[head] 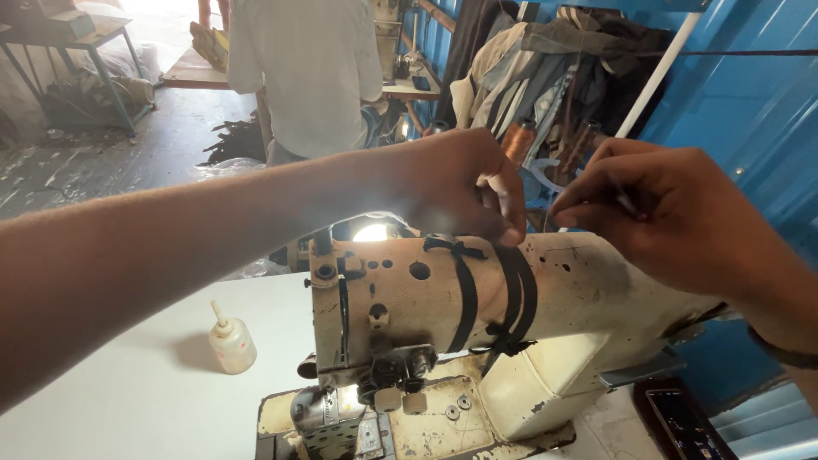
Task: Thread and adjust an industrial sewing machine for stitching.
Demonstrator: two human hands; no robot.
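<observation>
A worn cream sewing machine (426, 307) stands on a white table (128, 400), with black straps (511, 294) tied around its arm. My left hand (460, 183) reaches across above the machine's top, fingers curled, fingertips pinched near the straps. My right hand (665, 213) hovers just to the right, thumb and forefinger pinched on what looks like a thin thread; the thread itself is barely visible. A copper thread spool (517, 140) stands behind the two hands.
A small plastic oil bottle (232, 341) sits on the table left of the machine. A person in a white shirt (307, 68) stands behind. Clothes (545, 68) hang against a blue corrugated wall (750, 102). A dark phone (677, 422) lies at lower right.
</observation>
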